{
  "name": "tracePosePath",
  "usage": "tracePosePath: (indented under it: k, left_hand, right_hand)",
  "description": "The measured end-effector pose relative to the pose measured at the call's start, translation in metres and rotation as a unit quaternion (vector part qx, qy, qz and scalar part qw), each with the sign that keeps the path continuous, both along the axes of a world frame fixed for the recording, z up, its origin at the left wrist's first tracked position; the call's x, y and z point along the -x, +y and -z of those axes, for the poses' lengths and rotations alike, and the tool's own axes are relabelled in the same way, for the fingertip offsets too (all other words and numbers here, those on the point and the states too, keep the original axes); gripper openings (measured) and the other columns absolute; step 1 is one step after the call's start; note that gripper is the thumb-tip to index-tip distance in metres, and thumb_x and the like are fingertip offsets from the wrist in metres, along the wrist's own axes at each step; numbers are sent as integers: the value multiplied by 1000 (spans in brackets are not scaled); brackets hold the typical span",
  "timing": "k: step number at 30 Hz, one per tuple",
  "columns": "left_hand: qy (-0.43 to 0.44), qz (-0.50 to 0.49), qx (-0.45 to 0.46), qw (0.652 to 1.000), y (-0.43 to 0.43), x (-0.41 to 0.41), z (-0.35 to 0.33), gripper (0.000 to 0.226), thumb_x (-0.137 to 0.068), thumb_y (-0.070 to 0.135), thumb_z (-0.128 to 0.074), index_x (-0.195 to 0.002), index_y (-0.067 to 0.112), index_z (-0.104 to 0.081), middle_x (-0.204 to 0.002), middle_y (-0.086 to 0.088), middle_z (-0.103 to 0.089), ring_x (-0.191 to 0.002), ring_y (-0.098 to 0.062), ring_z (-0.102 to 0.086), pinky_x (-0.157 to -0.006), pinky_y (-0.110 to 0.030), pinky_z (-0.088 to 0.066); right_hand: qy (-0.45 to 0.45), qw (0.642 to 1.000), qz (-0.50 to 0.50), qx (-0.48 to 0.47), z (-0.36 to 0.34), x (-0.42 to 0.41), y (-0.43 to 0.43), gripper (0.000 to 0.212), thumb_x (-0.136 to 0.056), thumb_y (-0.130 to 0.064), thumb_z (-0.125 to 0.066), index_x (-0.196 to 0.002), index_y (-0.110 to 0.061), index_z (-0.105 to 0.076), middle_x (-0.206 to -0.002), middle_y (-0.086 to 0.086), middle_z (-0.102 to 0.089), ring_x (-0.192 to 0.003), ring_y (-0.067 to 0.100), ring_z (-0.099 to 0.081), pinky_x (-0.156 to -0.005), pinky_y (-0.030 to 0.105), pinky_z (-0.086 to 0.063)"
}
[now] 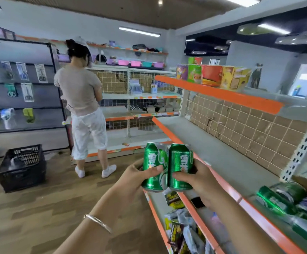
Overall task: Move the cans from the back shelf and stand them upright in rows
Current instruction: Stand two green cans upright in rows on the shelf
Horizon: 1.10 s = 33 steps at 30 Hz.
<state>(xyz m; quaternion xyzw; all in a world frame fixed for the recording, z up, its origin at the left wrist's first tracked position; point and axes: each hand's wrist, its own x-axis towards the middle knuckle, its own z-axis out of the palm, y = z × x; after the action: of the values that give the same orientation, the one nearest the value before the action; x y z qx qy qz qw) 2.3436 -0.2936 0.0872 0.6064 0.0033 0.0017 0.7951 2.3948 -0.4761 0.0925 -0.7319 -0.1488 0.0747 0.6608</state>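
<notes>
My left hand (130, 177) grips a green can (155, 162) and my right hand (202, 182) grips a second green can (180, 162). Both cans are upright and touch side by side, held in the air just off the orange front edge of the middle shelf (227, 153). That grey shelf board is bare along most of its length. At its near right end several green cans (284, 197) lie on their sides in a loose pile.
A lower shelf (155, 202) below my hands holds snack packets (174, 198). Colourful boxes (213, 75) stand on the top shelf. A person (85, 107) stands at the far shelving, back turned. A black plastic crate (21, 167) sits on the wooden floor at left.
</notes>
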Motion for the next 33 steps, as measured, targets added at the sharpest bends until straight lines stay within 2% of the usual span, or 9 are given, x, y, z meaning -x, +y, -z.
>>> tracePosePath:
  k: [4, 7, 12, 14, 16, 21, 23, 28, 33]
  left_hand:
    - [4, 20, -52, 998, 24, -95, 6, 33, -82, 7, -69, -113, -2, -63, -101, -16, -72, -78, -19, -73, -58, -21, -54]
    - [11, 49, -54, 997, 44, -172, 5, 28, -83, 1, -65, -111, -3, -63, -98, -16, -71, -72, -18, -73, -55, -22, -55]
    - [7, 84, -109, 990, 76, -296, 4, 51, -61, 28, -87, -106, 12, -71, -106, -10, -73, -101, -29, -68, -94, -41, -52]
    - [19, 102, -112, 988, 81, -342, 6, 64, -46, 37, -92, -104, 16, -72, -107, -10, -72, -103, -31, -67, -99, -49, -47]
    - [22, 116, -113, 986, 82, -384, 9, 67, -43, 38, -94, -103, 16, -72, -108, -10, -72, -103, -30, -67, -100, -50, -47]
    - [14, 96, -164, 982, 83, -484, 16, 27, -70, 15, -81, -94, 20, -71, -101, -5, -74, -97, -20, -69, -92, -33, -52]
    - [9, 103, -166, 981, 83, -524, 23, 26, -70, 12, -81, -92, 20, -69, -100, -6, -74, -96, -21, -69, -87, -30, -53]
    - [17, 121, -156, 980, 83, -616, 47, 49, -36, 33, -82, -83, 21, -73, -94, -7, -75, -91, -24, -70, -87, -37, -55]
    - [22, 166, -195, 966, 86, -702, 63, 44, -43, 33, -82, -85, 20, -74, -88, -2, -75, -83, -16, -70, -78, -26, -56]
  right_hand:
    - [8, 999, 31, -23, 8, -81, 20, 30, -73, 10, -71, -89, -15, -65, -79, 1, -74, -67, 11, -71, -54, 21, -53]
    - [15, 997, 74, -21, 12, -151, 38, 33, -71, 7, -74, -96, -12, -65, -91, 10, -73, -78, 21, -71, -63, 29, -56]
    - [34, 993, 107, -24, 14, -257, 59, 41, -66, 4, -79, -101, -9, -64, -94, 12, -74, -84, 27, -72, -74, 40, -58]
    - [45, 991, 121, -24, 18, -293, 63, 49, -56, -6, -82, -101, -10, -64, -94, 12, -74, -87, 30, -71, -80, 47, -57]
    - [53, 988, 139, -29, 21, -330, 64, 51, -53, -7, -81, -101, -9, -63, -92, 12, -73, -84, 28, -71, -75, 43, -58]
    - [45, 987, 145, -47, 32, -424, 69, 48, -55, 3, -79, -99, -3, -60, -87, 14, -69, -61, 11, -69, -51, 23, -52]
    - [39, 988, 143, -40, 39, -462, 69, 49, -56, 2, -80, -100, -4, -60, -88, 13, -71, -66, 13, -70, -55, 24, -53]
    - [50, 984, 173, -13, 61, -541, 70, 60, -52, -10, -80, -107, -6, -59, -98, 14, -72, -84, 21, -69, -68, 29, -52]
    - [66, 978, 196, -22, 81, -613, 73, 58, -62, -3, -84, -113, -9, -57, -104, 10, -72, -95, 23, -69, -79, 35, -55]
